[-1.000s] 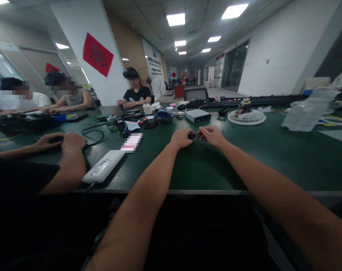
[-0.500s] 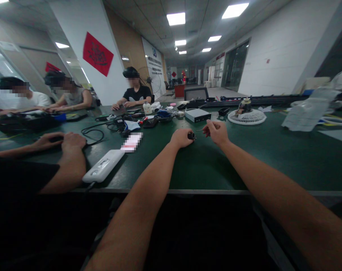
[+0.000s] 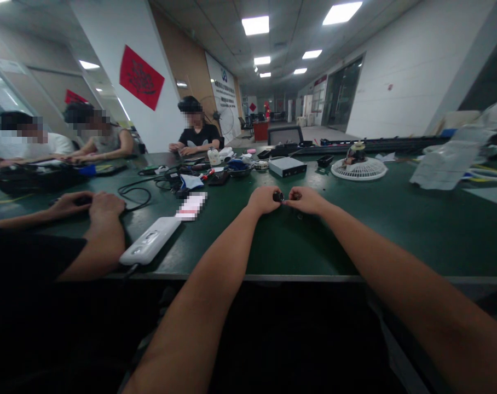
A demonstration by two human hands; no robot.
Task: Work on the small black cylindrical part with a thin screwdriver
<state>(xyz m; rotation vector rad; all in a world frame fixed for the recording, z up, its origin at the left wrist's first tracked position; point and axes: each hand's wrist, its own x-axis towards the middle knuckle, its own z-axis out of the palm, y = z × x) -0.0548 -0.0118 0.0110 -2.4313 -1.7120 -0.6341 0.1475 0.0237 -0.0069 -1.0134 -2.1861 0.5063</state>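
My left hand (image 3: 264, 200) pinches a small black cylindrical part (image 3: 278, 196) between its fingertips, low over the dark green workbench (image 3: 355, 241). My right hand (image 3: 306, 200) is up against that part from the right, its fingers closed around a small dark item (image 3: 295, 195). This item looks like the thin pin seen earlier, though most of it is hidden by my fingers. Both forearms reach in from the bench's near edge.
A co-worker's hands (image 3: 107, 205) rest at the left near a white power bank (image 3: 150, 241) and black cables (image 3: 133, 191). Farther off are a metal box (image 3: 287, 167), a white fan base (image 3: 358, 168) and a plastic bag (image 3: 445, 164).
My right hand has moved left from a raised position and now meets the black part. The thin pin in it no longer shows clearly. My left hand has barely moved.
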